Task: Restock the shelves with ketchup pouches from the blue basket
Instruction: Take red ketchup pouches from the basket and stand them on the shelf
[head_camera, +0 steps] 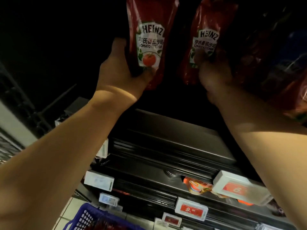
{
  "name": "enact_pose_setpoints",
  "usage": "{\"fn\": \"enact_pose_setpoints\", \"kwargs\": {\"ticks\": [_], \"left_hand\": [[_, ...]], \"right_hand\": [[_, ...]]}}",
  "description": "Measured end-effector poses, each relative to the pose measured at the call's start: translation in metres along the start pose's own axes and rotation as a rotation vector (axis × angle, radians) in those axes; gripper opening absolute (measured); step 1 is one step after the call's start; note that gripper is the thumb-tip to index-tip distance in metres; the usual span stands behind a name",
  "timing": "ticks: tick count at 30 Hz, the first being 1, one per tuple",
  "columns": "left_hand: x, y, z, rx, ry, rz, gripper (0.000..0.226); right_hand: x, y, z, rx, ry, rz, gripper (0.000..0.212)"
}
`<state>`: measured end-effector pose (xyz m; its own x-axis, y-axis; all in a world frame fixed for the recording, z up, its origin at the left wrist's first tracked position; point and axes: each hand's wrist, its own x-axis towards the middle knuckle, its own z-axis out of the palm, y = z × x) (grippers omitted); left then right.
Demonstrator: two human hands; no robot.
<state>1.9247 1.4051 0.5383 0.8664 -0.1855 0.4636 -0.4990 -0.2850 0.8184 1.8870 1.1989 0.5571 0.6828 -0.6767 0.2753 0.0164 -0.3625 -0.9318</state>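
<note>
Both arms reach up to a dark upper shelf. My left hand (119,70) grips a red Heinz ketchup pouch (150,30) by its lower left side, holding it upright. To its right, my right hand (214,73) holds the bottom of a second red ketchup pouch (207,30), its fingers over the label. More red pouches (285,90) sit in shadow at the right. The blue basket (86,218) shows at the bottom left, with red pouches dimly seen inside.
Below my arms run black shelf edges (166,146) with price tags, among them a red-and-white tag (191,209) and a larger one (235,188). An orange packet (197,186) lies on a lower shelf. Light floor tiles (66,211) show beside the basket.
</note>
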Motion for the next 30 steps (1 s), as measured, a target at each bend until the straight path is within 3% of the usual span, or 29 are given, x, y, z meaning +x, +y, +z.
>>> {"fn": "enact_pose_setpoints", "kwargs": {"ticks": [2, 6, 9, 16, 20, 25, 30], "left_hand": [[0.0, 0.002, 0.001, 0.062, 0.002, 0.0, 0.065], [0.011, -0.003, 0.011, 0.253, -0.011, 0.006, 0.065], [0.028, -0.002, 0.025, 0.324, -0.026, 0.022, 0.07], [0.078, -0.002, 0.079, 0.259, -0.126, -0.046, 0.068], [0.086, -0.003, 0.104, 0.19, -0.161, -0.057, 0.065], [0.08, -0.005, 0.099, 0.122, 0.054, 0.031, 0.074], [0.075, -0.007, 0.095, 0.101, -0.006, 0.064, 0.07]], "right_hand": [[0.013, -0.002, 0.012, -0.049, 0.052, 0.06, 0.055], [0.026, 0.001, 0.033, -0.256, 0.277, 0.061, 0.102], [0.028, 0.006, 0.049, -0.393, 0.256, 0.06, 0.123], [0.046, 0.019, 0.048, -0.42, 0.444, 0.116, 0.102], [0.052, 0.02, 0.039, -0.317, 0.39, 0.14, 0.096], [0.052, 0.02, 0.031, -0.346, 0.408, -0.007, 0.082], [0.05, 0.02, 0.036, -0.445, 0.396, -0.032, 0.077]]}}
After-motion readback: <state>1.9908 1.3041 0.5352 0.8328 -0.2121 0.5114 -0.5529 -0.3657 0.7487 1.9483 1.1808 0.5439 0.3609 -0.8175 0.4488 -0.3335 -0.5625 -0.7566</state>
